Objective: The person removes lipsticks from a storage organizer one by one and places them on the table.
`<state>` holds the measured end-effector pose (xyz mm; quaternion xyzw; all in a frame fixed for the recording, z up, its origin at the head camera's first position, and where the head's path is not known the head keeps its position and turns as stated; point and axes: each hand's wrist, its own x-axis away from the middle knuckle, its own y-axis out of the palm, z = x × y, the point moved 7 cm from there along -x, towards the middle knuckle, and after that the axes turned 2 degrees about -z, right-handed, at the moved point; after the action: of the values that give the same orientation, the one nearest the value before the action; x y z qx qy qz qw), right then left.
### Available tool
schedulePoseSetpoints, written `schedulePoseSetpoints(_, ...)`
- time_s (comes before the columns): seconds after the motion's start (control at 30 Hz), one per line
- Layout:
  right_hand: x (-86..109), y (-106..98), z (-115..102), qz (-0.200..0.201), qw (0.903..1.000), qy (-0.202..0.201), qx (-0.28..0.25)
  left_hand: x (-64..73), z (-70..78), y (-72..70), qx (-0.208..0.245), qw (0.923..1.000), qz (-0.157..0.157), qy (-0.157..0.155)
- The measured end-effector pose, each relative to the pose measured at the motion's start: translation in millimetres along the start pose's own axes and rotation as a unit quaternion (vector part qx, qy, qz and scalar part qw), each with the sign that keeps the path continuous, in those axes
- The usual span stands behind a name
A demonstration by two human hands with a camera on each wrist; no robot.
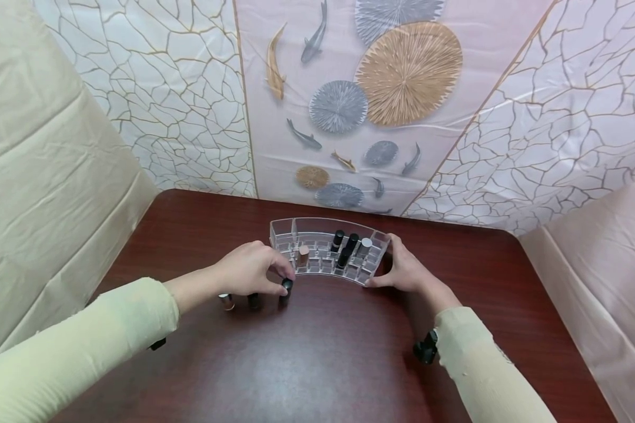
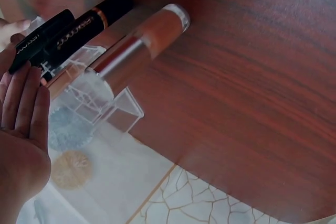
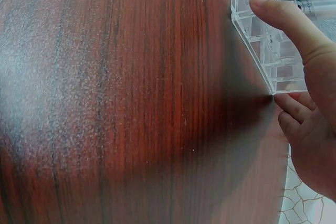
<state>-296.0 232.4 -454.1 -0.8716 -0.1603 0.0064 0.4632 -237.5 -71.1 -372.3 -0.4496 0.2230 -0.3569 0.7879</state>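
Note:
My left hand [image 1: 251, 267] pinches a black lipstick tube [image 1: 286, 289] by its top between thumb and fingers, at the front left of a clear curved lipstick organizer [image 1: 325, 222]. In the left wrist view the held tube [image 2: 46, 36] shows pale lettering. To its left on the table stand a second black lipstick tube [image 1: 253, 301] with a gold band and a copper-and-silver tube [image 1: 226, 301]. My right hand [image 1: 408, 271] grips the organizer's right end, thumb at the front corner and fingers behind; the right wrist view shows the thumb [image 3: 273, 11] over the compartments.
In the organizer stand a rose-gold tube [image 1: 303, 255] on the left, several black tubes [image 1: 345, 257] and a silver-topped one [image 1: 366, 247] on the right. Patterned fabric [image 1: 317, 164] hangs at the back edge of the dark red wooden table [image 1: 323, 352]; plain cloth borders both sides.

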Motion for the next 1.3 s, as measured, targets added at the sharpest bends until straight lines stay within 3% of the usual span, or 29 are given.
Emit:
schedulePoseSetpoints(0.4,-1.1,0,1,-0.001,1.0,-0.001,-0.004,5.7,-2.6,13.7,0.022,0.9997,-0.009,-0.001)
schedulePoseSetpoints(0.67,-0.8,0,0,-0.002,1.0,0.002,0.0,9.0,-5.8,19.4,0.013,0.9999,-0.01,0.002)
schedulePoseSetpoints(1.3,-1.4,0,1,0.001,1.0,-0.003,0.004,13.1,-7.1,12.9,-0.029,0.9995,0.014,0.002)
